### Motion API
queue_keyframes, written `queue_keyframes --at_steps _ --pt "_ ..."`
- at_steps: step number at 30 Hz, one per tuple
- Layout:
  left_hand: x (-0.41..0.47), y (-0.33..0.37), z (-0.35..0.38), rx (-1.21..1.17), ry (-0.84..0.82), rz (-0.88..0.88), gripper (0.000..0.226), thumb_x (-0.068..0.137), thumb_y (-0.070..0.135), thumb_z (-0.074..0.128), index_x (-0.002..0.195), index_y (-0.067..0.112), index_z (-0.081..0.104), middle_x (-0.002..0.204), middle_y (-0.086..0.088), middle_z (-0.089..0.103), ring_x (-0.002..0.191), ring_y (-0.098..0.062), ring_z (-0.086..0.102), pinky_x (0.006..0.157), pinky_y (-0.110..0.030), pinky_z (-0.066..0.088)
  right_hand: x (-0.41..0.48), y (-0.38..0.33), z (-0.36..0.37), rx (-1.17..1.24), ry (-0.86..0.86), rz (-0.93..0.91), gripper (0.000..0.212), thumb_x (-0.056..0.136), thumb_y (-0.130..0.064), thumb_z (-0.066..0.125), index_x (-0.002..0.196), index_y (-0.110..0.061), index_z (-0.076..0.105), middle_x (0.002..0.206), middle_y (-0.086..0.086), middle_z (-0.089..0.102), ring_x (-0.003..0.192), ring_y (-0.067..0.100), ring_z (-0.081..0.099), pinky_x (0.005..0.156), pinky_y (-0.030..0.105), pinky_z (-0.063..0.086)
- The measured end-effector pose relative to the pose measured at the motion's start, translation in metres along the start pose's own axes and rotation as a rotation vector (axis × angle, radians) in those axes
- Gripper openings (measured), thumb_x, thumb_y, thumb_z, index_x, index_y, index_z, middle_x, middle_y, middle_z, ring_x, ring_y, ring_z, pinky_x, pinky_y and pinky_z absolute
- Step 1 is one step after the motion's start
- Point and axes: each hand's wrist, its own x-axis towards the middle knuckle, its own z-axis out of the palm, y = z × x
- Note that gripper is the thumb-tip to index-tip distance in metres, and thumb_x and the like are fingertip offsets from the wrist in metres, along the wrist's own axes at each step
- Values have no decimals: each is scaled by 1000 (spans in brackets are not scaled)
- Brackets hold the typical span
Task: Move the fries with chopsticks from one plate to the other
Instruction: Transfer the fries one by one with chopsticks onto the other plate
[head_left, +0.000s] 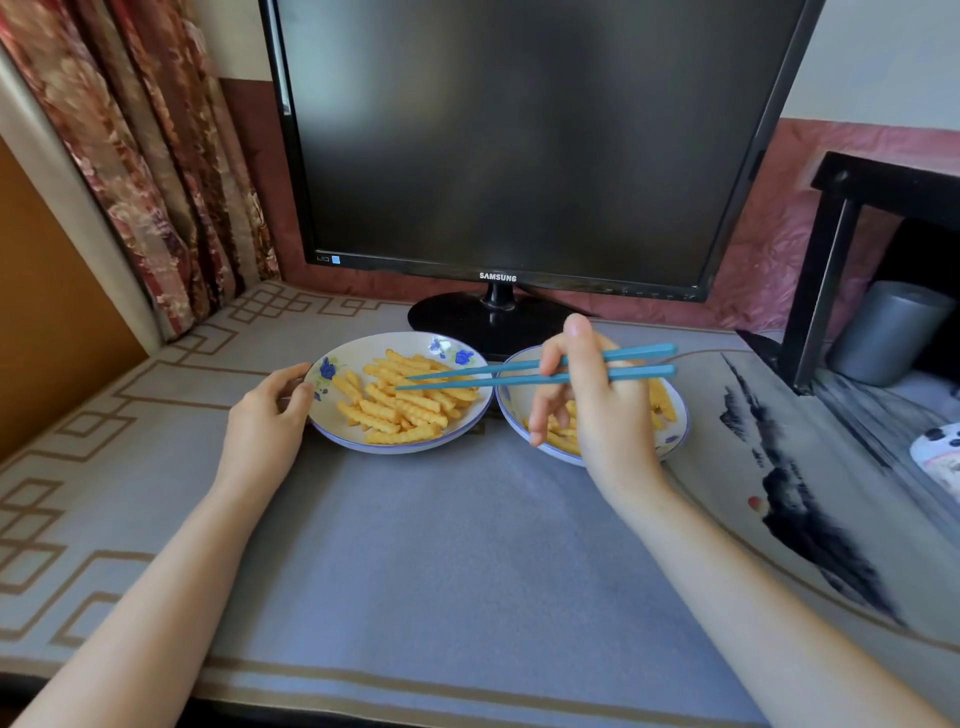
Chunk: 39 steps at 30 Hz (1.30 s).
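Two white plates with blue flowers stand side by side on the desk. The left plate (332, 415) holds a heap of yellow crinkle-cut fries (402, 402). The right plate (675, 436) holds fewer fries (662, 400), partly hidden behind my right hand (587, 400). That hand grips a pair of teal chopsticks (467, 375) whose tips reach left over the fries on the left plate, with no fry between them. My left hand (270, 415) grips the left plate's near-left rim.
A black monitor (519, 140) on a round stand (467, 319) rises right behind the plates. A black shelf frame (826, 291) with a grey cylinder (883, 338) stands at the right. A flowered curtain (156, 171) hangs at the left. A grey-blue mat (441, 545) covers the desk.
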Motion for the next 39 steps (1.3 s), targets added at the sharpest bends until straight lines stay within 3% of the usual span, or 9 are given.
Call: queue_keyframes --at_steps 6,11,14,21,27,30,34,39 --pt "0 1 0 -3 3 -3 32 96 18 45 123 15 61 114 -5 65 95 -8 49 82 -22 33 0 -1 -2 -15 -62 -13 40 105 -22 34 71 -6 52 40 8 50 34 17 48 39 14 33" --pt "-1 2 0 4 11 1 31 96 17 46 122 15 61 115 -6 65 95 -8 48 80 -22 33 17 -19 -29 -50 124 -37 40 104 -24 36 70 -8 50 37 6 46 29 18 41 36 18 24" --pt "-1 2 0 11 11 -1 31 96 18 45 122 16 61 116 -6 65 95 -8 48 80 -22 32 30 -24 -59 -125 216 -68 40 104 -24 37 70 -9 50 36 6 44 29 18 39 35 14 26" --pt "-2 3 -1 12 10 -3 32 96 19 45 125 16 60 119 -5 64 96 -7 47 81 -22 33 42 -19 -102 -335 329 -86 39 103 -29 37 80 -2 54 47 2 53 30 12 43 35 22 32" --pt "-2 3 0 9 9 4 32 96 19 45 124 15 60 118 -6 64 96 -8 47 82 -23 33 43 -13 -107 -443 315 -104 38 103 -30 38 73 -14 54 40 7 49 31 14 41 37 22 34" --pt "-1 1 0 4 4 3 31 96 20 46 124 15 60 118 -6 64 99 -10 50 83 -23 34 42 -12 -104 -476 302 -103 40 104 -32 37 73 -15 54 48 19 51 30 13 40 38 19 35" --pt "-1 2 0 -1 6 -1 31 96 20 45 124 15 59 119 -7 64 110 -17 53 84 -23 33 42 -9 -101 -482 296 -92 41 103 -33 37 69 -19 54 40 8 49 30 14 39 39 19 35" --pt "-2 3 0 1 9 4 32 96 19 45 124 14 59 119 -7 64 105 -14 53 83 -23 33 41 -7 -98 -529 273 -102 41 103 -36 36 69 -22 54 39 5 50 32 16 39 41 20 36"
